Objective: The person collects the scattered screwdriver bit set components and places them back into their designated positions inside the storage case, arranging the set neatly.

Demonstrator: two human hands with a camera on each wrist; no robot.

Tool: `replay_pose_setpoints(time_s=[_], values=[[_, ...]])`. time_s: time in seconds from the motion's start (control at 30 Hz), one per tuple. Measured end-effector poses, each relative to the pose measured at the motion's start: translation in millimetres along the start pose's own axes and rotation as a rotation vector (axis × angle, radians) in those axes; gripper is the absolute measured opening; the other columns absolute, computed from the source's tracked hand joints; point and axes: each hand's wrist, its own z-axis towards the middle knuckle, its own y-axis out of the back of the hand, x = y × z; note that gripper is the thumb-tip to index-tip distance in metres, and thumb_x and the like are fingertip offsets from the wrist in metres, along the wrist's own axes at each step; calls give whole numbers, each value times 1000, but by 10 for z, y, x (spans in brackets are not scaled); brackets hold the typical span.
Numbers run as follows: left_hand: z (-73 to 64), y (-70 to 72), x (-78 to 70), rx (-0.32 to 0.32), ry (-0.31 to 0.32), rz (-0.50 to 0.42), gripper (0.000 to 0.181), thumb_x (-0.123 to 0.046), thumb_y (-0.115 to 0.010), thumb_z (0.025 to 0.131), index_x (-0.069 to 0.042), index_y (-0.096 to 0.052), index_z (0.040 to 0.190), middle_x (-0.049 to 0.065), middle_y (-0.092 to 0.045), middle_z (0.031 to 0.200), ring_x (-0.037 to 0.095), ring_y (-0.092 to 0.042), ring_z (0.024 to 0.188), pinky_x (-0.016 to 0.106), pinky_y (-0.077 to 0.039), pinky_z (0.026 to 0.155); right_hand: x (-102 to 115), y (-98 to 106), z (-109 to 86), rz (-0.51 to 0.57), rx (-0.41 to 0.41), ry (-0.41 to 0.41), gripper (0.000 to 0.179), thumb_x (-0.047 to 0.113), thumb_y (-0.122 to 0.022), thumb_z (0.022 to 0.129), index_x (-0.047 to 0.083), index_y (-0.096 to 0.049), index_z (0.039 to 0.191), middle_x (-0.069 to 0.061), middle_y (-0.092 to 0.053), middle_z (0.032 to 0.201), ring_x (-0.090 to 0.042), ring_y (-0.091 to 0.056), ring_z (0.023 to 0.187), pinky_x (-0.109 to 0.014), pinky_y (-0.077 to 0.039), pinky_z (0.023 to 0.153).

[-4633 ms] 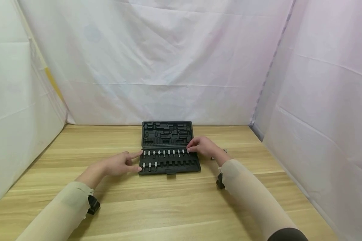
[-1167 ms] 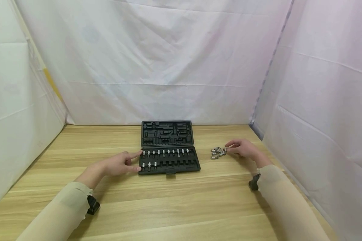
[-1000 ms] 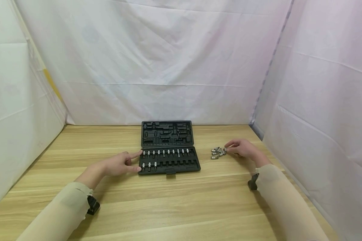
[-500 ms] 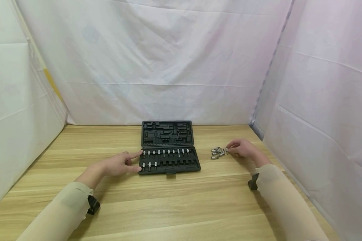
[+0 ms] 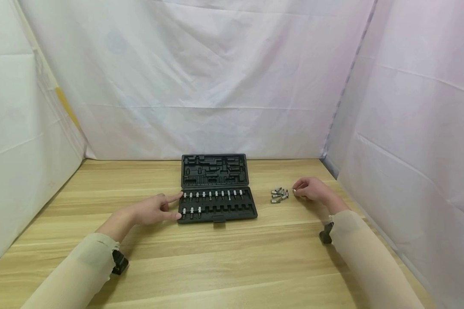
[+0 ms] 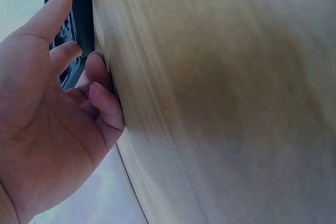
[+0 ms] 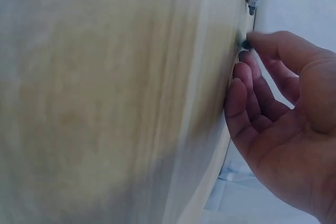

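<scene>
My left hand [image 5: 151, 210] rests at the left side of a black bit socket case [image 5: 232, 220], its thumb and index finger stretched to the edge and the other fingers loosely curled. Silver bit sockets [image 5: 216, 194] with dark tips fill most of the back row; three more [image 5: 191, 211] stand at the left of the front row. My right hand [image 5: 311, 189] pinches one small bit socket [image 5: 294, 190] between thumb and index finger, low over the table. In the right wrist view the fingers cover most of it, only a dark end [image 7: 245, 44] showing.
Several loose bit sockets [image 5: 279, 195] lie in a small pile between the case and my right hand. The case's lid [image 5: 215, 170] leans open at the back. White sheeting [image 5: 201, 86] hangs behind and on both sides of the wooden table [image 5: 216, 262].
My right hand left the right end of the case's back row, reached the loose pile, and has drawn one bit socket slightly away to the right. My left hand has stayed put.
</scene>
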Motion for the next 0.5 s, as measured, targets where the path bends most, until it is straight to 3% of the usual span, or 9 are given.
replay_pose_setpoints(time_s=[0.13,0.33,0.5], values=[[6,2,-2,2,-2,5,88,-47,-74,104,-17,-30,174,10,-50,101,22,-46,87,37,-45,77,-3,5,-10,13,-7,2,27,10,-70,103,-5,-70,126,-22,-74,118,-20,-68,94,-30,-56,76],[-2,8,-15,5,-8,19,87,-46,-73,105,-16,-30,174,10,-52,102,22,-48,88,37,-46,78,94,35,-25,-13,-35,66,39,17,-61,111,-2,-66,144,-27,-70,139,-33,-68,118,-37,-57,93],[-12,5,-18,2,-11,16,87,-45,-73,105,-15,-29,174,10,-52,102,22,-47,88,37,-46,78,260,9,-26,132,-11,156,44,19,-60,114,-3,-60,152,-30,-63,149,-43,-66,133,-50,-59,105]])
